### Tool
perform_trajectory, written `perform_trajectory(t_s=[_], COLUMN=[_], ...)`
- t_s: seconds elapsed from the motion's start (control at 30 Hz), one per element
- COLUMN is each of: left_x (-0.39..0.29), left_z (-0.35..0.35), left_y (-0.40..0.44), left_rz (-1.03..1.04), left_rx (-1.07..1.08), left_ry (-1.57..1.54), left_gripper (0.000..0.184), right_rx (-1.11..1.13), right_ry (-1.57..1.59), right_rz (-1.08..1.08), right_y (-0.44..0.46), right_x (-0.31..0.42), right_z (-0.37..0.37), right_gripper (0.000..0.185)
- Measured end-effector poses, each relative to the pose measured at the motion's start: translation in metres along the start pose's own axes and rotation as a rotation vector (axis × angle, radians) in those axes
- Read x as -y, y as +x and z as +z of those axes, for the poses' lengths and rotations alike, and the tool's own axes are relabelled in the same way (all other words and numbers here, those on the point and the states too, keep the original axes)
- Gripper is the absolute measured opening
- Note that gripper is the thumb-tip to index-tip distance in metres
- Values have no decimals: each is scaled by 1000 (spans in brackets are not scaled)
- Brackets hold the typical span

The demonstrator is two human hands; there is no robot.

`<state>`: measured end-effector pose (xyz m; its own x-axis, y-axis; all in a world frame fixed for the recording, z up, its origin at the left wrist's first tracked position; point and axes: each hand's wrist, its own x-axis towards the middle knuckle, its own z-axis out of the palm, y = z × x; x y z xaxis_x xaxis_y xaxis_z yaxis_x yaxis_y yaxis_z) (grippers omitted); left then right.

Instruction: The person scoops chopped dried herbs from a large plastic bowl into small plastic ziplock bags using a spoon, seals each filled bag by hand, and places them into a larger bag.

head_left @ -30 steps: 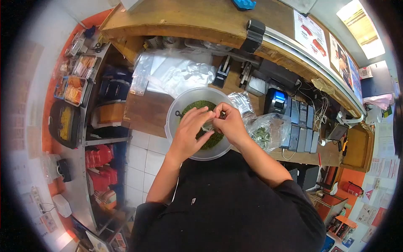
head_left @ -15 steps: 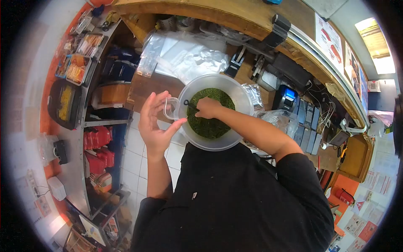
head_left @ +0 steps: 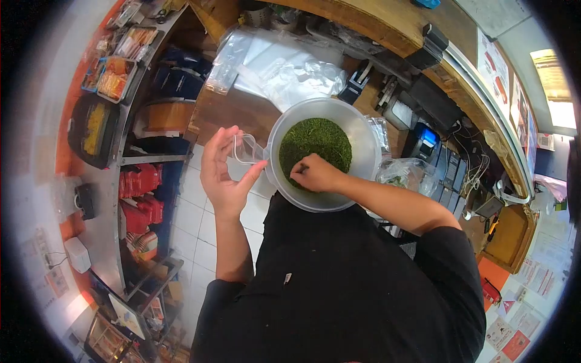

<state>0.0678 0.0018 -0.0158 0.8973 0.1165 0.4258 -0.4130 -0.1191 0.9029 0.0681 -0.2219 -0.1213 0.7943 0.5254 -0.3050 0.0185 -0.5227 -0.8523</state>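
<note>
A translucent plastic bucket [head_left: 366, 142] of finely chopped dark green leaves [head_left: 318, 134] stands in front of me. My right hand [head_left: 318, 175] is down inside it, fingers curled round a black-handled utensil [head_left: 304, 167]; only a dark bit of it shows, and its working end is hidden. At the bucket's left rim, my left hand [head_left: 227, 172] grips a small clear plastic container [head_left: 247, 149] between thumb and fingers. The container is tilted on its side, with its rim towards my palm.
Clear plastic bags [head_left: 290, 69] lie on the wooden counter [head_left: 233, 115] behind the bucket. A crumpled clear bag [head_left: 405, 175] and a black device with a lit blue screen [head_left: 426, 139] are to the right. Shelves with red packets [head_left: 142, 181] stand left.
My right hand has turned and moved nearer the front of the bucket, and the black handle is now mostly covered. My left hand still holds the clear container. The camera view has shifted slightly.
</note>
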Motion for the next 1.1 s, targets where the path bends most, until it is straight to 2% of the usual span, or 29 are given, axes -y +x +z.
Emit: perform_trajectory(t_s=[0.03, 0.1, 0.13, 0.2, 0.23, 0.27, 0.33, 0.47, 0.77, 0.9, 1.1], left_x=[0, 2, 3, 5, 4, 3, 2, 1, 0, -1, 0], left_z=[0, 0, 0, 2, 4, 7, 13, 24, 55, 72, 97], left_y=[0, 1, 0, -1, 1, 2, 5, 8, 7, 6, -1], left_rz=[0, 9, 10, -6, -3, -1, 6, 10, 38, 37, -81], left_rx=[0, 2, 2, 60, 64, 63, 69, 130, 271, 331, 294], left_ry=[0, 3, 1, -16, -18, -26, -38, -70, -45, 128, 154], left_gripper=[88, 88, 88, 88, 88, 86, 85, 83, 81, 82, 85], right_rx=[0, -13, -14, -123, -185, -192, -430, -585, -801, -813, -756], right_ry=[0, 470, 468, 776, 827, 828, 895, 874, 947, 965, 803], right_rz=[-1, 365, 365, 318, 295, 293, 239, 173, 25, -54, -120], right_y=[-4, -13, -18, -31, -39, -47, -60, -78, -98, -107, -112], right_x=[8, 19, 15, 5, 15, 21, 31, 28, 38, 56, 72], right_z=[-9, -30, -36, -48, -56, -63, -72, -83, -92, -99, -88], right_gripper=[17, 24, 24, 27, 26, 26, 23, 23, 24, 24, 24])
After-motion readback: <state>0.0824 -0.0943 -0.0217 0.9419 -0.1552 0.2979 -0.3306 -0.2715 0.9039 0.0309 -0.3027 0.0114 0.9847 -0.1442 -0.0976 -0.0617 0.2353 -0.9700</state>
